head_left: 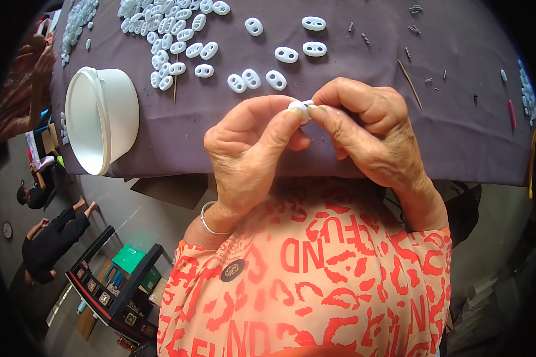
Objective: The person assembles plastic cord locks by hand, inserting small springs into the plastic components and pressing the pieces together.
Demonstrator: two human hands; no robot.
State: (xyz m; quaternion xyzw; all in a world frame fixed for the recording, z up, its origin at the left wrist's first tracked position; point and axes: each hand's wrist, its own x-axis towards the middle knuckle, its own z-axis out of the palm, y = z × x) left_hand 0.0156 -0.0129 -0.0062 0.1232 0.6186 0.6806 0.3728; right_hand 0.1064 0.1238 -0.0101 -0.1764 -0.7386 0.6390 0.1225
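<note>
Head camera: worn on the head, fisheye, facing down
Shirt (315, 268): nearest
Left hand (247, 152), right hand (378, 131): close, central
Table (178, 134): just past the shirt, viewed from above
Floor (119, 202): far, left

Held piece (298, 107), 1 o'clock: white. Loose pieces (205, 71), 11 o'clock: bluish white. Tub (122, 119), 10 o'clock: white. Bench cover (470, 131): plain dull purple. Shirt (315, 273), 6 o'clock: peach, orange-red blotches and lettering.

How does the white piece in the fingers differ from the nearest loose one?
The left hand and right hand pinch the held piece; the loose piece lies untouched on the purple cloth. The held piece is partly covered by fingers; the loose piece shows both holes. Both look white.
</note>
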